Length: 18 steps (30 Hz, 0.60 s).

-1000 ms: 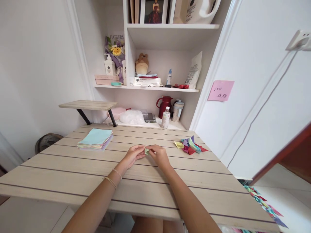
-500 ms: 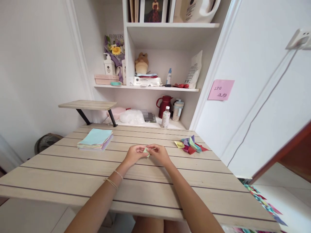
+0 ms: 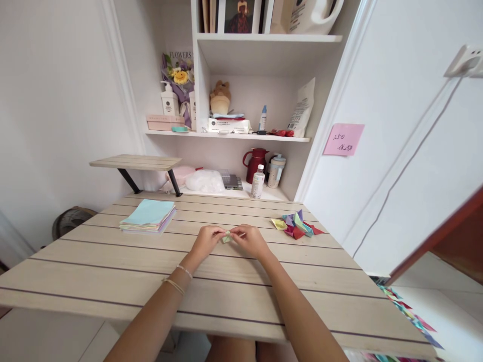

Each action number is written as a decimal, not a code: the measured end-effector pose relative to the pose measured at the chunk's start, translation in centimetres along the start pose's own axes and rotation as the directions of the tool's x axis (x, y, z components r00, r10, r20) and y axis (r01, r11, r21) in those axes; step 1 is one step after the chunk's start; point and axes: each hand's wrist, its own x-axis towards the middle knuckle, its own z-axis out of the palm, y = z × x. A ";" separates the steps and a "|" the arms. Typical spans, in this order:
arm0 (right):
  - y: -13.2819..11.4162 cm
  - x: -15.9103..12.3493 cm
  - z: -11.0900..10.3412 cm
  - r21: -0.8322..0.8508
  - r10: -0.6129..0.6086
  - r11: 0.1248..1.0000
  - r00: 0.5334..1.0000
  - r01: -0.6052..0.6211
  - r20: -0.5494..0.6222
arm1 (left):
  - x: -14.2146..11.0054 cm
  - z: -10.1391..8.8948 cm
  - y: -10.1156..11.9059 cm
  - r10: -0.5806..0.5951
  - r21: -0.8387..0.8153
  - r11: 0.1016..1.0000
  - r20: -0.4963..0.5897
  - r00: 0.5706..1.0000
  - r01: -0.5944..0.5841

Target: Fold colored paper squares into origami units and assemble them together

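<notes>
A small piece of folded light-green paper (image 3: 226, 238) is pinched between my two hands, over the middle of the table. My left hand (image 3: 207, 240) grips its left side between thumb and fingers. On its right side, my right hand (image 3: 249, 239) has its thumb and fingertips closed on the same paper. The fingers partly cover its upper part. To the right lies a pile of folded paper pieces (image 3: 298, 224) in several colours. A stack of square paper sheets (image 3: 149, 213), light blue on top, rests to the left.
The slatted wooden table (image 3: 226, 296) has a small raised shelf (image 3: 136, 162) at the back left. Behind stand a bottle (image 3: 257, 183), a red jug (image 3: 255, 165) and a tumbler (image 3: 276, 171). Strung coloured paper pieces (image 3: 409, 314) hang beyond the right edge.
The fingers of both hands have shifted on the green paper. It is now held between both hands' fingertips, with its lower part more exposed and turned towards me.
</notes>
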 end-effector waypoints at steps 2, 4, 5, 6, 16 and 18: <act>0.1 0.0 0.1 -0.010 0.004 1.000 1.000 -0.004 -0.008 | 0.0 -0.1 0.3 0.050 0.034 0.998 0.021 0.999 -0.050; 0.3 0.0 0.1 -0.039 0.007 0.999 1.000 -0.008 -0.016 | -0.1 -0.1 0.5 0.086 0.060 0.994 0.047 0.995 -0.089; 0.4 0.0 0.2 -0.060 0.008 0.998 1.000 -0.009 -0.019 | -0.1 -0.1 0.5 0.097 0.070 0.992 0.053 0.994 -0.101; 0.4 0.0 0.2 -0.082 0.010 0.997 1.000 -0.012 -0.019 | -0.1 -0.1 0.5 0.101 0.078 0.991 0.053 0.994 -0.105; -0.1 -0.1 0.0 -0.143 0.079 0.986 0.996 -0.085 -0.045 | 0.3 0.0 -0.7 0.035 0.068 0.997 0.007 0.999 -0.035; -0.2 -0.1 0.1 -0.130 0.087 0.987 0.995 -0.093 -0.050 | 0.4 0.1 -0.9 0.014 0.025 1.000 -0.016 1.000 -0.013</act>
